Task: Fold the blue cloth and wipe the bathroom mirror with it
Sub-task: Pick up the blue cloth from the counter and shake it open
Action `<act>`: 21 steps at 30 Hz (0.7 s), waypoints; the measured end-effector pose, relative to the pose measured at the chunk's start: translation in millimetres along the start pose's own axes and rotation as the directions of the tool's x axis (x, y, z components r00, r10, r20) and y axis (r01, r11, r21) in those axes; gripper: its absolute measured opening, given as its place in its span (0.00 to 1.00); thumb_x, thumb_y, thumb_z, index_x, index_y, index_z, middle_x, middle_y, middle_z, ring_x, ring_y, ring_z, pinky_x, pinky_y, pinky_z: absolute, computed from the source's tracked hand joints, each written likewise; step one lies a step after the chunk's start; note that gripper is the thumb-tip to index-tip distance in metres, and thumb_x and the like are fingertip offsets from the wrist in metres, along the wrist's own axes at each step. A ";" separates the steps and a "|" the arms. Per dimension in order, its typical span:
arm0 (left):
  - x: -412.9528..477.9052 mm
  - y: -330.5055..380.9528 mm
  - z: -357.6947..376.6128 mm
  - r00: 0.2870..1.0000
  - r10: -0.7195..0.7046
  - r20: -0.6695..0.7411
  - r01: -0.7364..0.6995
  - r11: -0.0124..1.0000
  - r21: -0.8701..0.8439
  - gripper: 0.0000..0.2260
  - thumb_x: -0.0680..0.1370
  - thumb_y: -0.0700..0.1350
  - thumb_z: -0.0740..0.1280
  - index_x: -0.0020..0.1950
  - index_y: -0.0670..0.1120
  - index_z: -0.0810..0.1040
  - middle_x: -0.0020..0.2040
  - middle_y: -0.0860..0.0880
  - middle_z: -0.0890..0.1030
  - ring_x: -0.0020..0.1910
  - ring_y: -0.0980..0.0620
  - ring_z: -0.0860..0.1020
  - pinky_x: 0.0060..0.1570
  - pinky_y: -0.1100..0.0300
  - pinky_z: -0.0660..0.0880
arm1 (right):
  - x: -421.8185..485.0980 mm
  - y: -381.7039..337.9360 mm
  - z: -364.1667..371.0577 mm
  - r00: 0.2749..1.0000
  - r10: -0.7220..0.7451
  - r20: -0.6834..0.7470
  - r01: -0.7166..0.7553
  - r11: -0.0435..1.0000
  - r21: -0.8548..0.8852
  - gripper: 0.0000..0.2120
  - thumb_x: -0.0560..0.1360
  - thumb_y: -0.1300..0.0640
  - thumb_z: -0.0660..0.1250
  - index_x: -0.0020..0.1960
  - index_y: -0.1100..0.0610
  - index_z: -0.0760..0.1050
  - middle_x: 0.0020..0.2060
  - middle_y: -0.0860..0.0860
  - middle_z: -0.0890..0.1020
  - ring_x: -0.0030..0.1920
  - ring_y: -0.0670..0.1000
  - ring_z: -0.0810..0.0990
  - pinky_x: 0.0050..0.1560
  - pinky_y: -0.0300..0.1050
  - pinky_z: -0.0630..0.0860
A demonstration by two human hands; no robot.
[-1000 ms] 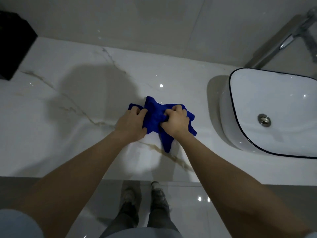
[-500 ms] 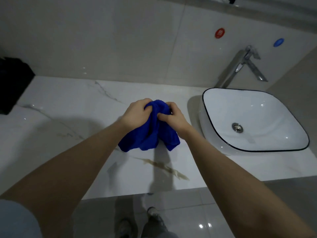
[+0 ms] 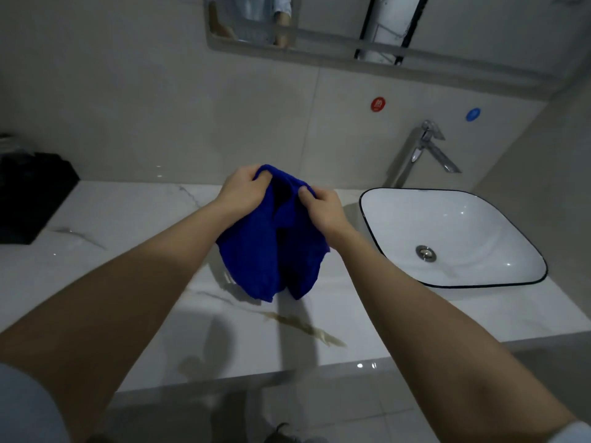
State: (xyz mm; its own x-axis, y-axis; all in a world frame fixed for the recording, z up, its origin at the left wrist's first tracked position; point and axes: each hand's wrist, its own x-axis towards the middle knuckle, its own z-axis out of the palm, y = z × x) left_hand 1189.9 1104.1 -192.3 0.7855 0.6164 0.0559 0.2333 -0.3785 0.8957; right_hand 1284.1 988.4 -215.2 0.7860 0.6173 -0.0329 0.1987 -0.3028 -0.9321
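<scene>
Blue cloth (image 3: 275,241) held up in both hands over a marble counter (image 3: 134,238), in front of the bathroom mirror (image 3: 335,30).

The left hand (image 3: 243,193) is pinching the cloth's upper left edge and the right hand (image 3: 323,209) is gripping its upper right edge, both closed on the fabric; the hands are sitting close together, so the cloth is bunching between them and hanging down in loose folds, its lower corners dangling above the counter's middle without clearly touching it. To the right, a white basin (image 3: 454,238) with a dark rim is resting on the counter, with a chrome tap (image 3: 422,151) rising at its far side. A black object (image 3: 32,199) is standing at the far left of the counter.
</scene>
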 end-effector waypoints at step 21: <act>-68.6 -61.1 16.3 0.756 -0.324 0.569 0.426 0.903 -0.051 0.25 0.62 0.55 0.77 0.55 0.52 0.73 0.50 0.52 0.80 0.49 0.54 0.78 0.40 0.68 0.76 | -3.5 -65.1 -16.2 0.937 0.164 0.309 -0.348 0.344 0.872 0.17 0.82 0.50 0.52 0.49 0.64 0.69 0.31 0.63 0.82 0.28 0.56 0.82 0.28 0.45 0.80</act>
State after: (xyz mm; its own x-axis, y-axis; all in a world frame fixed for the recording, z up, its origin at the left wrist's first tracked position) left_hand 1131.1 1073.6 -258.1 0.8440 0.1960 -0.4992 0.5162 -0.0445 0.8553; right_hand 1277.9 994.2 -148.6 0.5882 0.7528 -0.2955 -0.7158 0.3146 -0.6234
